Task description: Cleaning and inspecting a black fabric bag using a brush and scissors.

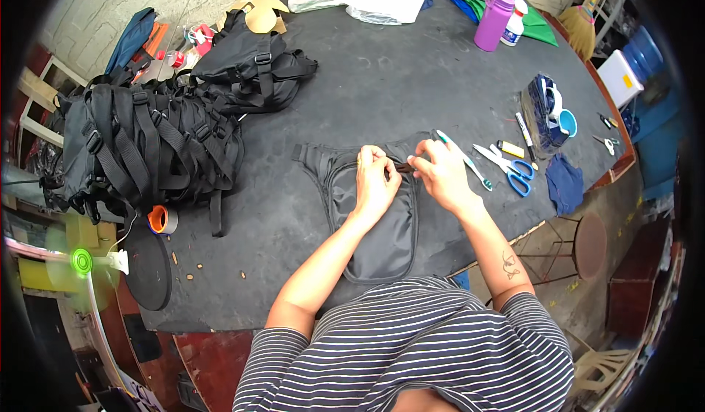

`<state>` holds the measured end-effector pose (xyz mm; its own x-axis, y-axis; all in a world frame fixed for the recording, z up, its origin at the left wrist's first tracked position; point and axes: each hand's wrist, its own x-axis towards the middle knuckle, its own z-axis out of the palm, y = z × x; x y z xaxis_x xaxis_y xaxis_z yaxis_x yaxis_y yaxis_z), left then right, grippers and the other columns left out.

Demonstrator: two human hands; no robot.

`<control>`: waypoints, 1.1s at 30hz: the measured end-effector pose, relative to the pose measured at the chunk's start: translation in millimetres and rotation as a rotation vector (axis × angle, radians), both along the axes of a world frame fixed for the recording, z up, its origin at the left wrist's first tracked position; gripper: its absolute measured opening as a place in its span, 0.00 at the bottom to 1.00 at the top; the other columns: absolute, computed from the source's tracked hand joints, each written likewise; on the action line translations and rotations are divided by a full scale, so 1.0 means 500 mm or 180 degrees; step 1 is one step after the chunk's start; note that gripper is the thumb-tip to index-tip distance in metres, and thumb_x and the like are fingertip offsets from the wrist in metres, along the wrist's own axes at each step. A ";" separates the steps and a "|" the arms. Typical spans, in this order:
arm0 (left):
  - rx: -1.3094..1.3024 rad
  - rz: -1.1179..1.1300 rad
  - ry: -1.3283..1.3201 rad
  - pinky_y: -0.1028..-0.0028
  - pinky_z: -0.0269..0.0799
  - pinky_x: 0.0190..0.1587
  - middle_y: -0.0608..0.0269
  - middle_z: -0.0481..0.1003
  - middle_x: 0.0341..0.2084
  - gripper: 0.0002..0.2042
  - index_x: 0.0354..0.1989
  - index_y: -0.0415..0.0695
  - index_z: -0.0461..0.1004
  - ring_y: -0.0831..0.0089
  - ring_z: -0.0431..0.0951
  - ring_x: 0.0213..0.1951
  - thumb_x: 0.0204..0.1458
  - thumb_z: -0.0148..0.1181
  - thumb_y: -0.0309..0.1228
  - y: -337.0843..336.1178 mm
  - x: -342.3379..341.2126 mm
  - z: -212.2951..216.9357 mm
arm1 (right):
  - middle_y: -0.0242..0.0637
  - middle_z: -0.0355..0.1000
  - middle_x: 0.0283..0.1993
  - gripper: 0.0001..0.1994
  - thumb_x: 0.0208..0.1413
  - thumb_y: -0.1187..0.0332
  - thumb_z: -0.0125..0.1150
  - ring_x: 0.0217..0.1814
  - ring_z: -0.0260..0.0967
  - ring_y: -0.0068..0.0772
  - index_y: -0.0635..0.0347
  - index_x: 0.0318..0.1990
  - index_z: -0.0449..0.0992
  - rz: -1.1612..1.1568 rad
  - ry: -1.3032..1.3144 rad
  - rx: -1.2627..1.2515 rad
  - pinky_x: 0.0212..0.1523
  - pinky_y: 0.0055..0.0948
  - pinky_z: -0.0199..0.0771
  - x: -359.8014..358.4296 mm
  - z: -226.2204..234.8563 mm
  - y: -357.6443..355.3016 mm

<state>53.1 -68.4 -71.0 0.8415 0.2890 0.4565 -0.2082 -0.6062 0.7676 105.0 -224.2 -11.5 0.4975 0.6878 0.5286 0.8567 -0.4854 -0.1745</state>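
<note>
A flat black fabric bag (382,239) with straps at its top lies on the dark table in front of me. My left hand (376,186) is closed at the bag's upper edge, fingers bent and pinching the fabric there. Close beside it, my right hand (440,177) is closed in a pinch. Between the two hands shows a small dark brown piece (402,167), too small to name. To the right of my right hand lie a white and green toothbrush (470,164) and blue-handled scissors (507,168).
Black strapped bags (161,140) are heaped at the left, with an orange tape roll (162,219) beside them. A purple bottle (494,20) and a spray bottle (515,24) stand at the back right. A tape-wrapped holder (542,114) and navy cloth (565,184) lie right; a fan (82,262) is lower left.
</note>
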 end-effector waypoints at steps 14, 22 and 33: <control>-0.0802 0.0791 -0.0271 0.81 0.66 0.30 0.66 0.66 0.29 0.04 0.29 0.42 0.69 0.80 0.67 0.27 0.48 0.58 0.21 0.079 -0.042 0.110 | 0.30 0.68 0.35 0.12 0.41 0.73 0.66 0.39 0.67 0.28 0.60 0.37 0.73 -0.1051 0.1342 0.1777 0.39 0.26 0.63 0.018 -0.070 -0.027; -0.0864 -0.0009 0.1336 0.78 0.70 0.38 0.64 0.73 0.37 0.23 0.53 0.34 0.67 0.77 0.73 0.34 0.55 0.55 0.40 0.180 -0.148 0.044 | 0.35 0.72 0.37 0.11 0.44 0.78 0.64 0.30 0.64 0.16 0.56 0.30 0.67 -0.0293 0.4617 0.3284 0.28 0.15 0.57 -0.031 -0.084 0.002; -0.2489 -0.0679 -0.0183 0.75 0.60 0.46 0.75 0.67 0.35 0.38 0.67 0.46 0.40 0.82 0.67 0.41 0.55 0.56 0.43 0.129 -0.103 0.210 | 0.35 0.72 0.29 0.16 0.58 0.61 0.54 0.19 0.50 0.13 0.60 0.50 0.65 0.0495 0.3387 0.4502 0.22 0.14 0.50 0.016 0.103 0.020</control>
